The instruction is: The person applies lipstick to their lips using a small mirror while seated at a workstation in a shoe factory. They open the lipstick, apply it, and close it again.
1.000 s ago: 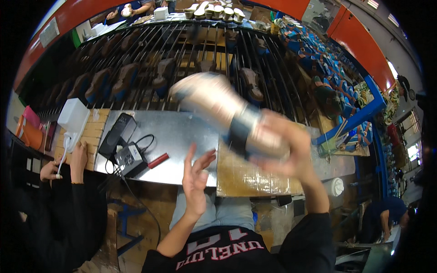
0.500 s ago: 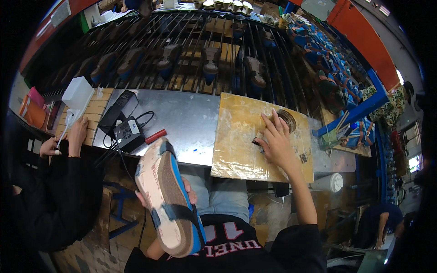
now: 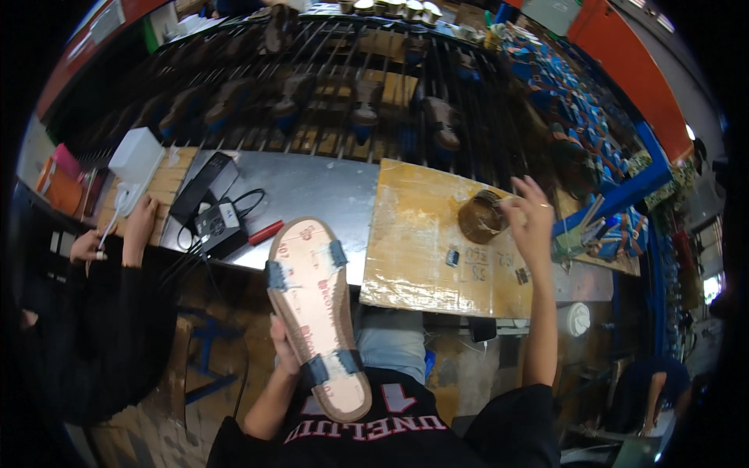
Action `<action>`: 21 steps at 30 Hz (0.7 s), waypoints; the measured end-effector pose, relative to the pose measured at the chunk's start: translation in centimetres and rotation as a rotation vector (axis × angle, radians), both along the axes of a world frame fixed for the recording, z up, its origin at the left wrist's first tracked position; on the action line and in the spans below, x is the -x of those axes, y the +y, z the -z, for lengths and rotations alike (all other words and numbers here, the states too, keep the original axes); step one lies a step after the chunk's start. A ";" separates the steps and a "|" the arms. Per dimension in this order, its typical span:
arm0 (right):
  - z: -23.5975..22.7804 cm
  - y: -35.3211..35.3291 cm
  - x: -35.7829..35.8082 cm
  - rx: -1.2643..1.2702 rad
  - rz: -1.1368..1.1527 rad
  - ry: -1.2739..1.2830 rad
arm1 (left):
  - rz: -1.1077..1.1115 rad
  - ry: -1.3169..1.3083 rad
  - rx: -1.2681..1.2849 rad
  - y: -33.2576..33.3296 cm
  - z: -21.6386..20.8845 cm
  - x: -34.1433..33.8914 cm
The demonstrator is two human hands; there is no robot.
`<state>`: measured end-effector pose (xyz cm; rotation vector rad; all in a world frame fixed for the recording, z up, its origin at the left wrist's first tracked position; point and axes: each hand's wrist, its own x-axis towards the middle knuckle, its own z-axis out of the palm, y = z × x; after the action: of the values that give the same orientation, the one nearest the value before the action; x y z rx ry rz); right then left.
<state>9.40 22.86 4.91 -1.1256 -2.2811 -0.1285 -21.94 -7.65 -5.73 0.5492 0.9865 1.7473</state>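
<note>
Left hand (image 3: 282,347) clamped on upturned sandal (image 3: 316,316), sole bare; right hand (image 3: 530,222), fingers apart, at glue pot (image 3: 481,218) near surface's (image 3: 312,191) far edge. Gluing seemingly not yet begun.

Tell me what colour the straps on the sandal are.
Blue-grey straps across a tan sandal, held in the left hand; head view.

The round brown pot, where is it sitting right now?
In the head view the round brown pot sits on the right, at the far edge of the yellowed board, just left of the right hand reaching to it.
</note>
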 end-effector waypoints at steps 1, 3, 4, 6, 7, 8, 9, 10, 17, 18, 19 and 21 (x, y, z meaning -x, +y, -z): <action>-0.6 -0.4 0.4 -0.043 0.031 0.073 | 0.095 0.020 -0.028 0.0 -0.5 0.3; -1.8 -1.9 2.1 0.015 0.184 0.025 | 0.098 0.110 0.131 0.5 -1.6 0.4; -2.4 -2.8 3.4 0.173 0.130 0.238 | 0.111 0.103 0.059 0.8 -2.2 0.3; -3.6 -6.3 6.1 0.434 -0.175 0.603 | 0.154 0.111 0.001 2.0 -3.1 -0.1; -3.9 -8.4 7.7 0.600 -0.284 0.749 | 0.193 0.106 -0.035 2.5 -3.6 -0.4; -4.3 -9.9 9.3 0.471 -0.440 0.609 | 0.201 0.067 -0.047 2.9 -4.0 -0.7; -4.8 -11.2 10.9 0.330 -0.583 0.427 | 0.213 0.088 -0.053 3.1 -4.4 -0.9; -5.1 -12.3 12.1 0.277 -0.669 0.378 | 0.231 0.101 -0.052 3.2 -4.7 -1.0; -5.8 -13.9 16.1 0.231 -0.955 0.287 | 0.260 0.153 -0.089 2.5 -5.0 -0.9; -5.7 -14.4 15.9 0.204 -1.036 0.287 | 0.251 0.124 -0.088 2.4 -4.8 -0.7; -5.5 -15.1 15.7 0.204 -1.053 0.260 | 0.216 0.109 -0.082 2.4 -4.6 -0.5; -5.2 -16.4 15.1 0.177 -1.095 0.230 | 0.151 0.076 -0.070 2.2 -4.1 0.0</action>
<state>-5.73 6.43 10.08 0.1515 -2.3901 0.5991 -21.94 -5.43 -1.61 0.7218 0.9146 1.6409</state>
